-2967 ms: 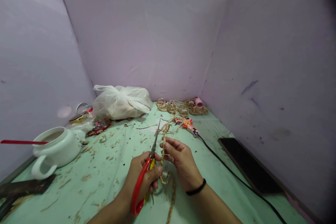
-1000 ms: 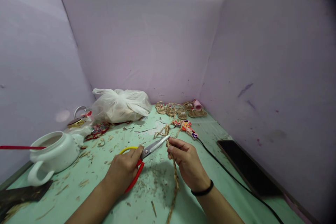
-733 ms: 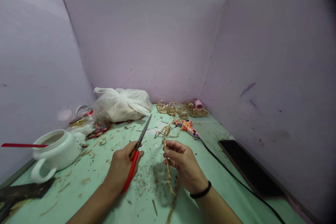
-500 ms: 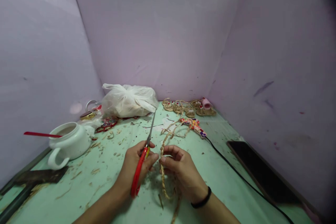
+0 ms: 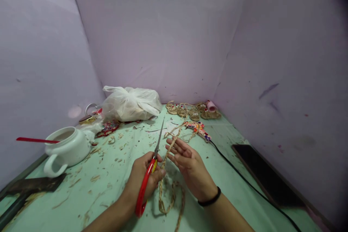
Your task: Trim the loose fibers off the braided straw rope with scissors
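Observation:
Red-handled scissors (image 5: 144, 187) are held in my left hand (image 5: 143, 175), blades closed and pointing away from me. The thumb and fingers of that hand also pinch a braided straw cord (image 5: 161, 192). My right hand (image 5: 190, 165), with a black band on its wrist, is open, its fingers spread behind and beside the cord. From my left hand the cord runs up past the right fingertips to loops near a floral-patterned object (image 5: 199, 130) with a black cable. Its lower part hangs in a loop, and another length trails toward the near edge.
At left stand a white pot (image 5: 69, 146) with a red stick and a dark hammer-like tool (image 5: 35, 185). A white plastic bag (image 5: 133, 103) and coiled straw pieces (image 5: 181, 110) lie at the back. A dark flat slab (image 5: 268, 174) is at right. Straw scraps litter the green table (image 5: 108, 174).
My right hand has let go of the cord and opened, moving slightly up. My left hand now pinches the cord along with the scissors. The view has shifted slightly.

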